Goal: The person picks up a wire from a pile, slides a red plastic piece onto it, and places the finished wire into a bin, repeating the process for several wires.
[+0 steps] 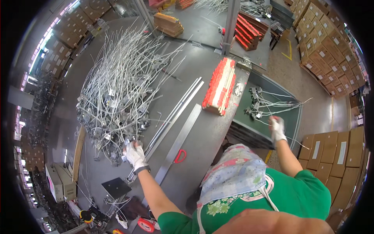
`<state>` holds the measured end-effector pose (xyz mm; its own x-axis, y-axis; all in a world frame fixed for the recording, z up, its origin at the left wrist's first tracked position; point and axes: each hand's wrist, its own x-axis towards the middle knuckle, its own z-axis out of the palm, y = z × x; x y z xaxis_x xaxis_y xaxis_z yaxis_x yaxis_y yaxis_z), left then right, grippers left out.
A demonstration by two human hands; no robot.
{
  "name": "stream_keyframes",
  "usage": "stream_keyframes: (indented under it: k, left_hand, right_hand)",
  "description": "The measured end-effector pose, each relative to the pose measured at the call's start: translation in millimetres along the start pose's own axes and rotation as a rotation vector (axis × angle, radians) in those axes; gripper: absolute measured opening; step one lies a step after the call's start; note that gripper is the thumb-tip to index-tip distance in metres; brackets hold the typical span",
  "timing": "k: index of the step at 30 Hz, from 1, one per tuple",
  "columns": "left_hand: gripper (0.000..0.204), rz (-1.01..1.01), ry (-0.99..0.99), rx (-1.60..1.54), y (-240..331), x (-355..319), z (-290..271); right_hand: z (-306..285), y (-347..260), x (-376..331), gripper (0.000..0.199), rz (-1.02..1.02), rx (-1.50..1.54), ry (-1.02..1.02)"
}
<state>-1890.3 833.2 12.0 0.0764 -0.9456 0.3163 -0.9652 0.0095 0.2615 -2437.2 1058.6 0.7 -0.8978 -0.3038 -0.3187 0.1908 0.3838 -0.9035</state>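
Observation:
A big tangled pile of silver wire pieces with metal brackets (117, 89) covers the left of the grey workbench (194, 128). My left hand (135, 154), in a white glove, is closed on a bracket at the pile's near edge. My right hand (277, 128), also gloved, reaches over a green-topped side table (290, 117). A small bundle of the same wire pieces (269, 104) lies just beyond its fingers. A thin wire (298, 142) runs under this hand, and the grip on it is unclear.
Long metal strips (177, 113) lie diagonally across the bench, with a red-handled tool (179, 156) beside them. A stack of red and pale slats (220, 86) stands at the bench's right edge. Cardboard boxes (331, 152) are stacked at right and far right. A steel post (230, 25) rises behind.

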Motion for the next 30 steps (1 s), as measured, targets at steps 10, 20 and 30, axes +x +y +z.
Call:
stream_keyframes:
  k: [10, 20, 30]
  left_hand:
    - [0.01, -0.27, -0.387, -0.948, 82, -93, -55]
    - [0.016, 0.18, -0.711, -0.278, 88, -172, -94]
    - [0.037, 0.179, -0.742, -1.031, 264, -116, 36]
  right_hand:
    - [177, -49, -213, 0.047, 0.007, -0.043, -1.392]
    - [196, -98, -197, 0.03, 0.045, 0.243, -1.193]
    - [149, -69, -44, 0.034, 0.043, 0.501, -0.501]
